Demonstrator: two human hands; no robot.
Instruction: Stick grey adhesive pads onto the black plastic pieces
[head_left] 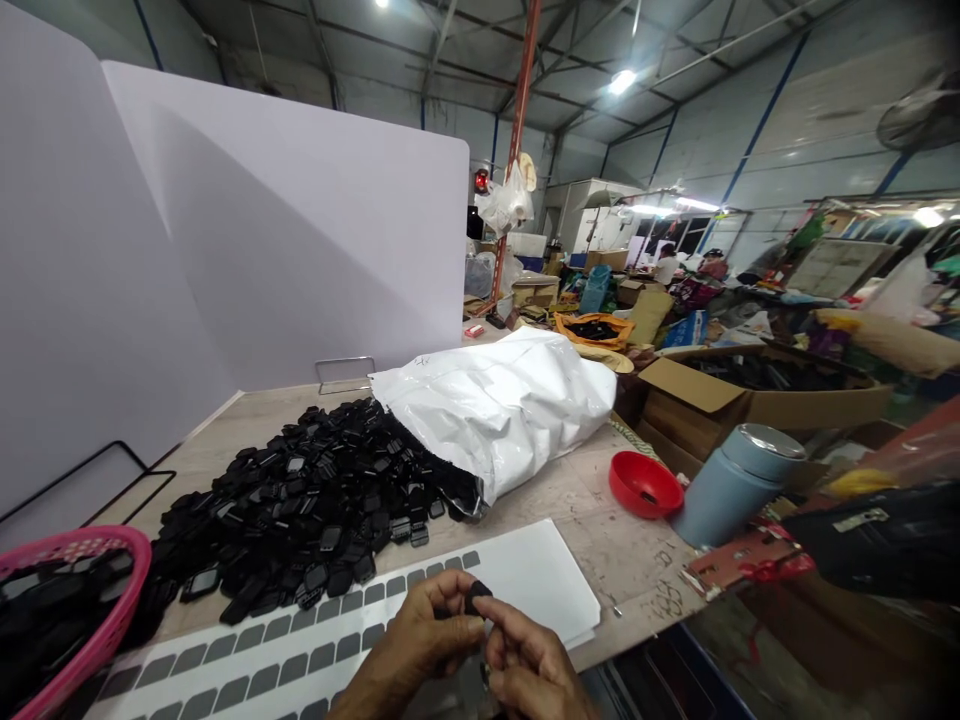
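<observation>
My left hand (424, 635) and my right hand (531, 660) meet over the near edge of the table. Between their fingertips sits a small black plastic part (477, 597), pinched by the left thumb and fingers, with the right index finger pressing on it. Fingers hide most of its shape. Beneath lies a white sheet (529, 570) carrying rows of grey rounded-square stickers (322, 656); its right portion is bare white. Just beyond the sheet, a heap of small black plastic parts (315, 510) spreads from the mouth of a white plastic bag (510, 400) lying on its side.
At left stands a pink basket (135, 590) holding black parts, by a white partition (300, 220). On the right are a red bowl (645, 485), a blue flask (731, 490) and an open cardboard box (787, 408). Two people sit far off among piled goods.
</observation>
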